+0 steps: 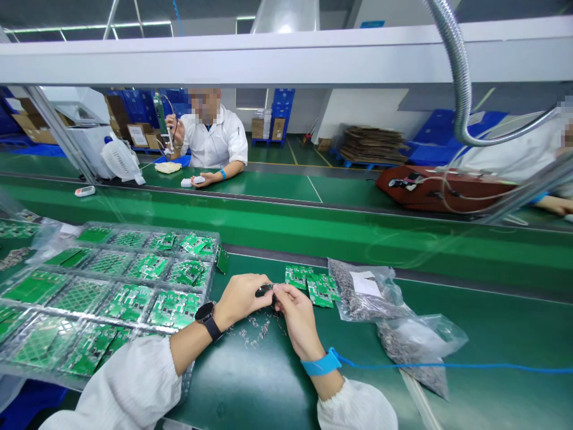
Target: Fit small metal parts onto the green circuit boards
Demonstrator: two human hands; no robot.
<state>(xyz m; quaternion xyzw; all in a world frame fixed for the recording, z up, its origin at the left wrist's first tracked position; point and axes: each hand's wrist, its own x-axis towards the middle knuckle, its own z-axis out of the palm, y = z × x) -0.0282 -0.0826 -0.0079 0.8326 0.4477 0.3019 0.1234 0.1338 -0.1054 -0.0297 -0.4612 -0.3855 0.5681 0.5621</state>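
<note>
Over the near counter (250, 388), left hand (246, 297) and right hand (295, 313) grip a black part (263, 290), its long axis roughly left to right, glossy and partly hidden.

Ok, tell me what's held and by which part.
The left hand and right hand hold a small dark object between them; its gripped part is hidden.
</note>
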